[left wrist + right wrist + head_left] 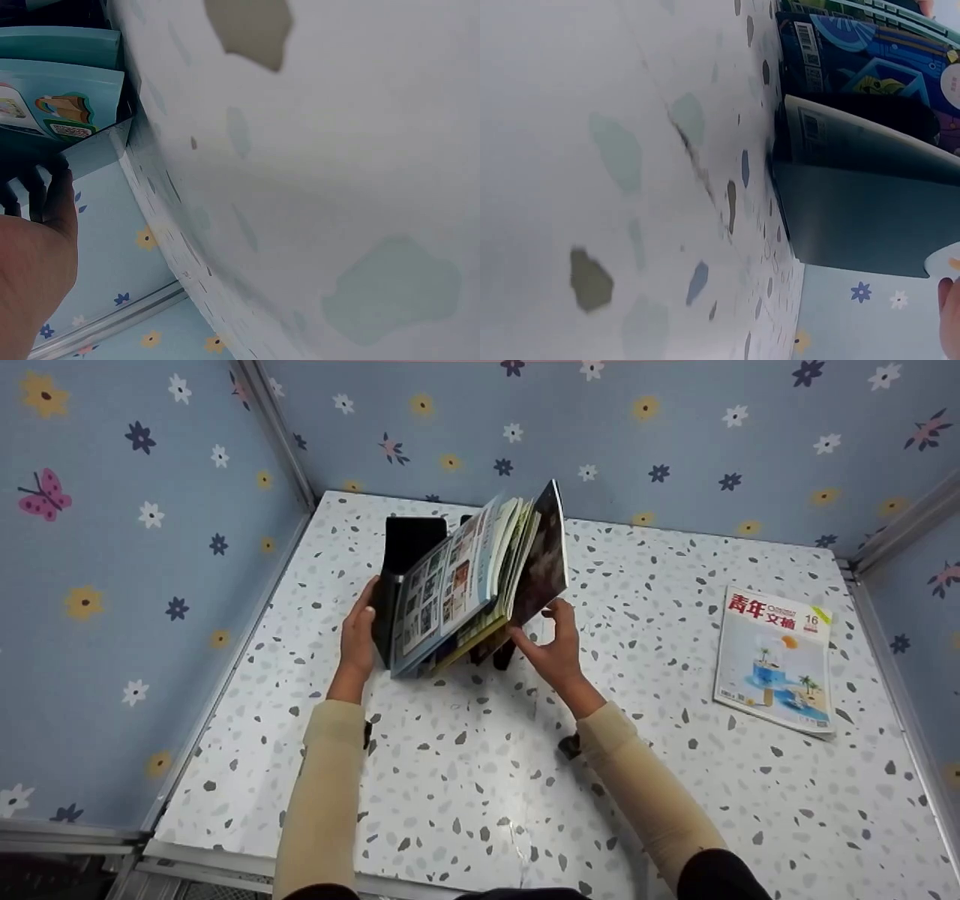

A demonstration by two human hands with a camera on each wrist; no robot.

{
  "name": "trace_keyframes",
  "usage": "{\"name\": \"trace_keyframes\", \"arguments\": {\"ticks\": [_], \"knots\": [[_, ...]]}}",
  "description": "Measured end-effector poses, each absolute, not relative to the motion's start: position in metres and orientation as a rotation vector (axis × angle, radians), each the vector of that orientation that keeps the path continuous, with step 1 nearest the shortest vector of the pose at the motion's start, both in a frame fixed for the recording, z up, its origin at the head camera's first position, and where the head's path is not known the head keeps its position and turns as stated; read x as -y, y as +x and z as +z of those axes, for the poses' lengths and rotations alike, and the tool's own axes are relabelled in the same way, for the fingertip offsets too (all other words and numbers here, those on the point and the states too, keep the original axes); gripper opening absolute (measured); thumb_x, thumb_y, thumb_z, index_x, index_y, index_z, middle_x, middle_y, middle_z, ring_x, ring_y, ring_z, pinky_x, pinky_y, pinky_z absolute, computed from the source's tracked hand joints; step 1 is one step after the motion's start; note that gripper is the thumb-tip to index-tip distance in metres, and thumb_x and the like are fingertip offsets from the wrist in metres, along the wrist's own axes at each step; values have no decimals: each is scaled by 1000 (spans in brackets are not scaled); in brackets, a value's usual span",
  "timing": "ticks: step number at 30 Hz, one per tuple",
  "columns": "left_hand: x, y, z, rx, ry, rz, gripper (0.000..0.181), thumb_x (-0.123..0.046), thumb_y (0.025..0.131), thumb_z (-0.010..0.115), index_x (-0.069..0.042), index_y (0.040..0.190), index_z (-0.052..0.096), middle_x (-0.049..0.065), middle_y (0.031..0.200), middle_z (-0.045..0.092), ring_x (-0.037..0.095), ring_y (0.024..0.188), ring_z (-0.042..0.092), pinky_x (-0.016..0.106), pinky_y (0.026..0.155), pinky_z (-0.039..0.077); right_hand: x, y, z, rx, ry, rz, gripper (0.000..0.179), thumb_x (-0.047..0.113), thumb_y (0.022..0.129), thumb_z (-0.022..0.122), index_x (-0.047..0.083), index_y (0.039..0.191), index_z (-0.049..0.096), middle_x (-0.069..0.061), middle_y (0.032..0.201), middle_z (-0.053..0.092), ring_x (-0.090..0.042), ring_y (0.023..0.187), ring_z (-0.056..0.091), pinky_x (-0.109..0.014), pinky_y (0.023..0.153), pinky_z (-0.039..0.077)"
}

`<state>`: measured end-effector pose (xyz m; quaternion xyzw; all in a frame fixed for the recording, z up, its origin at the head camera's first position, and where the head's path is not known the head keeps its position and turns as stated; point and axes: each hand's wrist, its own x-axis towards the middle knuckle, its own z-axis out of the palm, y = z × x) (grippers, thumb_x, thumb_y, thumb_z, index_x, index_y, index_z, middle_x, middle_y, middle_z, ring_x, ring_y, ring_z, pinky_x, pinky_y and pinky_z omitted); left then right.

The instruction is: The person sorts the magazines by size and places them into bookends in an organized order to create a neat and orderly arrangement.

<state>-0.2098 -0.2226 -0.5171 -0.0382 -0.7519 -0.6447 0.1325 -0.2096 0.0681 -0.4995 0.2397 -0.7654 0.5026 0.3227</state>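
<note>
Several magazines and thin books (457,577) lean to the right in a black book stand (414,540). My left hand (358,634) rests against the outer face of the stand's left panel; in the left wrist view its fingers (58,187) touch that panel beside a light-blue cover (67,97). At the right end of the row, my right hand (555,649) pinches the lower part of a dark-covered magazine (544,559), thumb in front and fingers at its outer side. In the right wrist view, a blue illustrated cover (877,56) stands near a grey-green panel (862,217).
A magazine with red title characters and a beach picture (776,660) lies flat at the right of the speckled white table (480,795). Flower-patterned walls (600,442) close off the back and both sides.
</note>
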Motion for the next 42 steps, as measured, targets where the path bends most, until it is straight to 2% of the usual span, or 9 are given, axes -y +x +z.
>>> {"name": "trace_keyframes", "arguments": {"ticks": [9,18,26,33,36,42], "knots": [[223,-211,-518,2179,-91,-1890,45,-14,92,25,-16,137,33,-1,141,32,10,131,25,31,108,18,-89,-210,-499,2104,695,1343,56,5,66,72,-1,115,48,-14,113,50,-25,106,45,-42,82,38],[224,-210,-516,2170,-104,-1900,44,-11,93,26,-15,137,32,3,142,30,13,132,23,33,108,17,-114,-210,-495,2160,724,1340,64,5,65,71,-3,123,45,-16,122,48,-24,113,42,-45,86,36],[222,-209,-515,2176,-111,-1874,45,-12,93,26,-14,137,33,4,142,31,14,132,24,33,108,17,-134,-210,-491,2156,804,1323,66,9,66,72,-6,124,44,-21,126,45,-28,120,39,-41,98,32],[221,-209,-516,2185,-100,-1881,45,-14,93,25,-16,137,32,2,142,31,12,132,24,32,108,18,-166,-224,-513,2241,781,1211,72,20,65,73,7,129,43,-13,132,42,-23,123,36,-43,97,32],[222,-210,-517,2195,-106,-1868,45,-13,93,24,-15,137,32,2,142,31,12,132,24,32,108,18,-177,-225,-515,2273,766,1161,74,25,65,73,14,131,41,-8,134,41,-19,125,34,-42,97,31],[223,-210,-519,2221,-116,-1845,44,-17,94,24,-16,138,30,0,142,30,11,132,23,32,108,17,-197,-219,-507,2349,726,1096,74,27,65,72,19,132,41,-2,136,38,-18,124,34,-44,96,31]]}}
